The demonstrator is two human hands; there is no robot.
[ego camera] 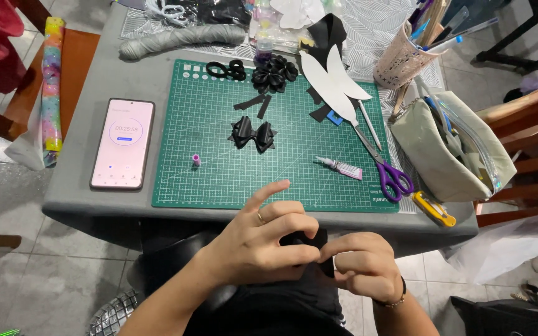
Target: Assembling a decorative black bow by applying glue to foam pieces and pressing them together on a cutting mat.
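Observation:
Both hands work together below the table's near edge, pinching one small black ribbon piece [311, 238]. My left hand [263, 239] grips it from the left with the index finger raised. My right hand [363, 264] holds its right side. A finished black bow [253, 133] lies in the middle of the green cutting mat [207, 174]. A small glue tube [341, 167] and a tiny purple cap [195, 160] rest on the mat. Most of the held piece is hidden by my fingers.
A phone [123, 143] showing a timer lies left of the mat. Purple-handled scissors [388, 174], a yellow cutter [434, 210], a grey pouch [449, 146] and a cup of pens [406, 59] are at right. Black loops [274, 73] and white cut shapes [334, 84] sit at the mat's far edge.

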